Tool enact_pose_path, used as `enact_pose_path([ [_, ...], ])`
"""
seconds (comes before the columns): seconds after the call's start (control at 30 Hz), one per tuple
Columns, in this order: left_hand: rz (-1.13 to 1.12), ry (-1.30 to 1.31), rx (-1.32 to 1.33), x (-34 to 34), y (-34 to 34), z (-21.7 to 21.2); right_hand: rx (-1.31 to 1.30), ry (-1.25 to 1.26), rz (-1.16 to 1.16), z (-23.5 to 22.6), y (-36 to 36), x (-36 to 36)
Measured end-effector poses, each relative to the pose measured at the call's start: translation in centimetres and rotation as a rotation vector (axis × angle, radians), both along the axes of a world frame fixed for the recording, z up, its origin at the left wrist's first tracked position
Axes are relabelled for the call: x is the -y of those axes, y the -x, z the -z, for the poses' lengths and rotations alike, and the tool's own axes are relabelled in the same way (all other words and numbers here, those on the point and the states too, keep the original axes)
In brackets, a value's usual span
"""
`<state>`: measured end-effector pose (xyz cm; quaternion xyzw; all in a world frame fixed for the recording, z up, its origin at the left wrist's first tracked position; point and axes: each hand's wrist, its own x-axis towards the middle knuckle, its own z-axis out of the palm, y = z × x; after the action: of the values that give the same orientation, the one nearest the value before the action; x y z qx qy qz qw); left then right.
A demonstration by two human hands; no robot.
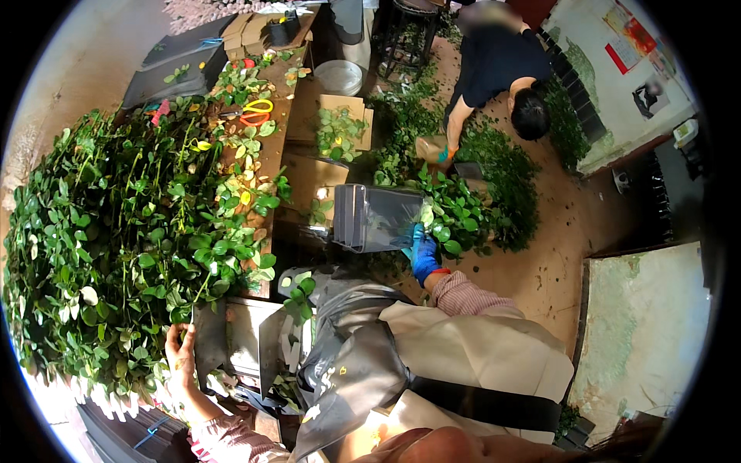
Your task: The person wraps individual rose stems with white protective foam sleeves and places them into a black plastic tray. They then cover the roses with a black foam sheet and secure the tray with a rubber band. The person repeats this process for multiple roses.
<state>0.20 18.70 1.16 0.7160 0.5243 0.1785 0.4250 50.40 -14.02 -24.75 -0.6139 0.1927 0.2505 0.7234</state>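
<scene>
My right hand (423, 256), in a blue glove, grips a wrapped bunch of leafy stems at the end where green leaves (457, 212) spill out. The bunch's wrapping (378, 217) is a dark grey, boxy sleeve with a shiny clear film. My bare left hand (182, 353) is low on the left, fingers bent, by the edge of a dark grey panel (210, 339) and the big heap of leafy stems (116, 255). What its fingertips close on, if anything, cannot be made out.
Scissors with yellow and orange handles (257, 112) lie on the wooden table (279, 100) among loose leaves. A co-worker (502, 69) bends over a leafy pile (502, 185) on the floor. Cardboard boxes (316, 181) and a white basin (338, 77) stand beyond the table.
</scene>
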Motion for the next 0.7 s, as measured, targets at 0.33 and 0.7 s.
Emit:
enact_pose_path([
  [0.33,-0.188,-0.060,0.128,1.2,2.3,-1.2,0.510,0.914,-0.167,12.1,-5.7,15.7],
  [0.7,-0.262,-0.289,-0.406,-2.4,4.5,3.3,0.894,1.379,-1.175,16.4,-12.1,25.0],
])
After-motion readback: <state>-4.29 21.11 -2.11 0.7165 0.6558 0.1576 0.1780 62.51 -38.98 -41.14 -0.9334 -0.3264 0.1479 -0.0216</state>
